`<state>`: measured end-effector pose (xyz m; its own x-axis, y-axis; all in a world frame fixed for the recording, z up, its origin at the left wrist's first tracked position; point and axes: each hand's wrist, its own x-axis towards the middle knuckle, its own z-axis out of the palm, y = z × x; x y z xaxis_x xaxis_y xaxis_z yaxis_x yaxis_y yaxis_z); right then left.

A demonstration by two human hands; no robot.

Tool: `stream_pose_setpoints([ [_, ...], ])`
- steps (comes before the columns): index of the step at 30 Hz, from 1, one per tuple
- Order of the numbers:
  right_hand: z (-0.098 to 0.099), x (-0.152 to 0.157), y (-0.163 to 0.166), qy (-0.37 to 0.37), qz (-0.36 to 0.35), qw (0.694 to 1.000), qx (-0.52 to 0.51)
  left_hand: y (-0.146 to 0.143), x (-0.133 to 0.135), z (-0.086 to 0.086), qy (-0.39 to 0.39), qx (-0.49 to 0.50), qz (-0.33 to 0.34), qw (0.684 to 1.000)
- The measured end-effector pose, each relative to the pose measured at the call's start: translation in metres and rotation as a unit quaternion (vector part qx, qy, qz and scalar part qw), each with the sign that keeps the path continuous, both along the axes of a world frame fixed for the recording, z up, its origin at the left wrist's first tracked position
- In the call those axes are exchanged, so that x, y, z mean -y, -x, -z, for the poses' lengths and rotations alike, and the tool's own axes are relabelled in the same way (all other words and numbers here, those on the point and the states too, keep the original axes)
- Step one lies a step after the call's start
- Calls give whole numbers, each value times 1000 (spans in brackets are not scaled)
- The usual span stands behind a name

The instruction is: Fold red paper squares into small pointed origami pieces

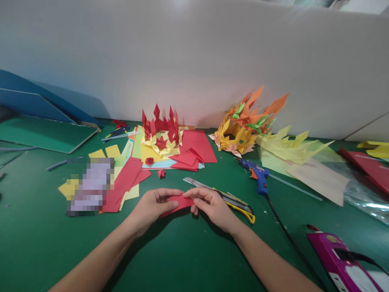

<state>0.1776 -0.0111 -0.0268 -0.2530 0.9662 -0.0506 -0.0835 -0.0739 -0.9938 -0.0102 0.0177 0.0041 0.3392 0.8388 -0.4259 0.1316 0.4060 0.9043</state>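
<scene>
Between my two hands is a small piece of red paper point(181, 202), held just above the green table. My left hand point(158, 205) pinches its left end, thumb on top. The right end is gripped by my right hand point(209, 205), whose thumb and fingers press on the paper. Just behind and to the right of my right hand lies a yellow and black utility knife point(235, 201) with its blade out. Two small folded red paper pieces, one a flower point(149, 161) and one a bud point(161, 174), lie beyond my hands.
A red paper crown point(161, 125) stands on stacked coloured paper at the back. Yellow point(234, 136) and orange point(258, 109) paper crowns stand right of it. A blue glue gun point(257, 174) trails a cord toward a magenta power strip point(337, 259). Red paper strips point(126, 178) lie left.
</scene>
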Motion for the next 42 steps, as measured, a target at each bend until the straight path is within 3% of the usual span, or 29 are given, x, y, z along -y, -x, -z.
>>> stream_pose_setpoints([
  [6,3,0,2,3,6,997,-78,0,-2,-3,12,26,-74,997],
  [14,-1,5,11,-38,48,998,-5,-5,2,1,47,58,-55,996],
  [23,0,5,8,-47,45,998,-7,-4,3,3,79,93,-31,992],
  [29,2,5,10,-59,55,997,-11,-10,8,7,6,74,-68,995],
  [33,2,7,12,-131,108,983,69,-15,12,4,-45,78,-84,992],
  [42,-1,12,17,-275,184,919,212,-20,17,3,-50,19,-56,997],
])
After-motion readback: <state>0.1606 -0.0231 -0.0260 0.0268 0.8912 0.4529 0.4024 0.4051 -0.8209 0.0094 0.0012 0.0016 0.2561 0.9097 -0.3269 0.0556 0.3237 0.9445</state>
